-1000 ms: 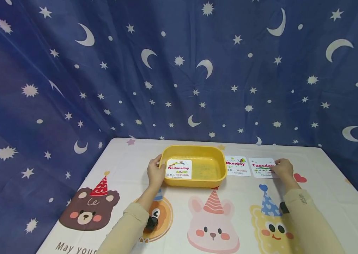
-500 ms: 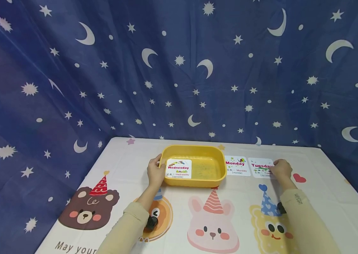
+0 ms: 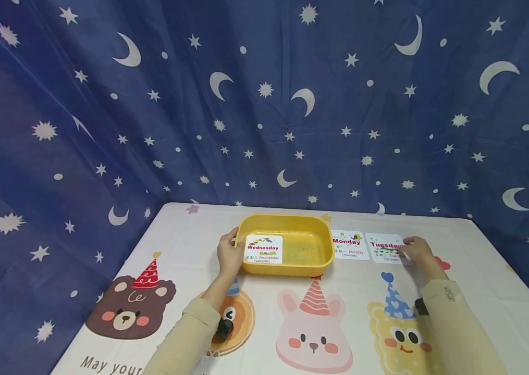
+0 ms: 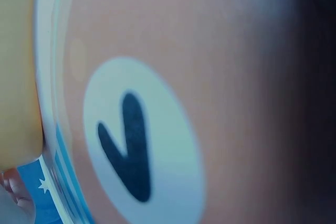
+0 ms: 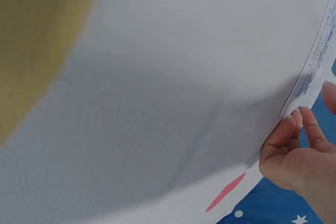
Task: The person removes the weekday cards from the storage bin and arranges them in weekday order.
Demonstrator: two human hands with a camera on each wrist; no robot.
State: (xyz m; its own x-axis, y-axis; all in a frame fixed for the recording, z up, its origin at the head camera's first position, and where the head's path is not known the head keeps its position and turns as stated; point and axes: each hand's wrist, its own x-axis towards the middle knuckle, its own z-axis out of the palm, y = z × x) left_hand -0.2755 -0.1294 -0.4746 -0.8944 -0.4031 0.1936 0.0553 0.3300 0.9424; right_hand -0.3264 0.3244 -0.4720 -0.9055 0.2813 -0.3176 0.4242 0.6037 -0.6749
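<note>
A yellow tray (image 3: 311, 225) stands at the table's far middle with a "Wednesday" card (image 3: 263, 249) lying in its left end. My left hand (image 3: 232, 246) grips the tray's left rim, thumb over the edge. To the tray's right a "Monday" card (image 3: 349, 245) and a "Tuesday" card (image 3: 383, 248) lie flat. My right hand (image 3: 408, 254) is at the Tuesday card's right edge. In the right wrist view its curled fingertips (image 5: 294, 124) pinch the edge of that card (image 5: 310, 72). The left wrist view is a blurred close-up of the tray wall (image 4: 16, 77) and the printed cloth.
A printed tablecloth (image 3: 316, 323) with a bear, a rabbit and other cartoon animals covers the table. A dark blue star-and-moon curtain (image 3: 264, 104) hangs behind and to the left. A small red heart print (image 3: 443, 263) shows beside my right hand.
My right hand has shifted slightly lower along the Tuesday card's right edge. The left hand, the tray and the cards have not moved.
</note>
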